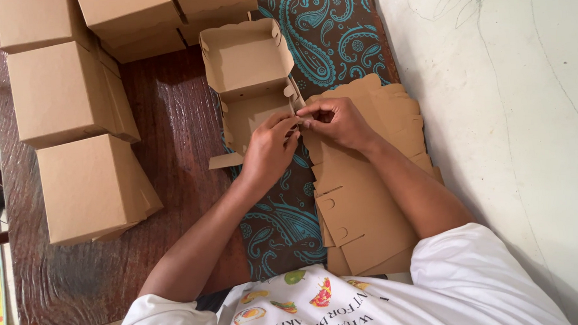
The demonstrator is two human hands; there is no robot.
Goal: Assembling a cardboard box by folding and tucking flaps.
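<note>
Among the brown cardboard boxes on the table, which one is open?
The brown cardboard box with scalloped edges, right at both hands, left and right. The plain closed boxes are stacked apart.

A half-folded brown cardboard box (251, 87) lies open just beyond both hands, its scalloped-edged lid tray tipped back away from them. Its near side wall and tab sit pinched between the fingertips of the left hand (269, 149) and right hand (339, 121).
</note>
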